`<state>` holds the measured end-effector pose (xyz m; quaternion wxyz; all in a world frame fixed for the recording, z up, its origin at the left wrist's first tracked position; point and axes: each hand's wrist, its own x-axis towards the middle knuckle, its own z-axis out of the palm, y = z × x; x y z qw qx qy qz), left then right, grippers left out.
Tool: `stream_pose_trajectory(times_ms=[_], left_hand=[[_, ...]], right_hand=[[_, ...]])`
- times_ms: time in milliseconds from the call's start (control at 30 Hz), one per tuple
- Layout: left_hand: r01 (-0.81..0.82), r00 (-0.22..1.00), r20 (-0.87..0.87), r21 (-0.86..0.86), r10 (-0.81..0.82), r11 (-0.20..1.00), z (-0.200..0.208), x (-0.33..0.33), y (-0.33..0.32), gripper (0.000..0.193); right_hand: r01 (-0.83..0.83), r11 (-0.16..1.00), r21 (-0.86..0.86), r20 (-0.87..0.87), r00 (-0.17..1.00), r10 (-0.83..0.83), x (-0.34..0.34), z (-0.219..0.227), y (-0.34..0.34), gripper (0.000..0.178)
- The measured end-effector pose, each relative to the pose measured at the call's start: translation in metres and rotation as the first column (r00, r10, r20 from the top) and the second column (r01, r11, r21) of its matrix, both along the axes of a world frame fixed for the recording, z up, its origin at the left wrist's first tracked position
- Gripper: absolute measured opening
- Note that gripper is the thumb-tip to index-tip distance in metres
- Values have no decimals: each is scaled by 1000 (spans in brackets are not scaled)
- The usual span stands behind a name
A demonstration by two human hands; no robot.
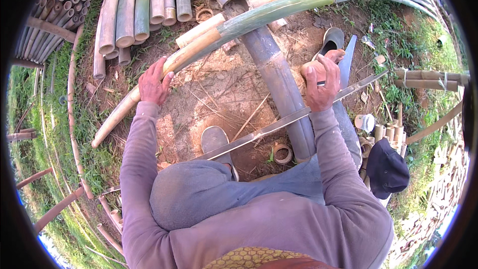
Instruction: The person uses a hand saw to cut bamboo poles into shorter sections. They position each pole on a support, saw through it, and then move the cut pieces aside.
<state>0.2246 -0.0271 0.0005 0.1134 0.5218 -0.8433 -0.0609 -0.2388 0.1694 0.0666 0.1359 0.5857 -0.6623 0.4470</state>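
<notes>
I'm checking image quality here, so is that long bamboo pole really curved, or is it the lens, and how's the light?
Head view: fisheye bends the long bamboo pole under the left hand; black corners vignette the frame; soft daylight, no glare; right hand and thin strip stay sharp.

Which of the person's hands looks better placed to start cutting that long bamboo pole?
Right, probably. The right hand grips a knife's wooden handle, its blade pointing toward the pole. The left hand rests on the long bamboo pole, steadying it.
</notes>
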Motion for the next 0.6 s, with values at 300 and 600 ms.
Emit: stream_pose_trajectory(times_ms=[300, 600], left_hand=[[59, 998, 16, -2, -58, 998, -19, 9, -9, 63], [-24, 996, 86, 85, 17, 996, 4, -22, -5, 82]], right_hand=[[279, 134, 951, -151, 797, -584, -177, -92, 113, 47], [-142, 277, 950, 207, 953, -223, -341, -333, 103, 56]])
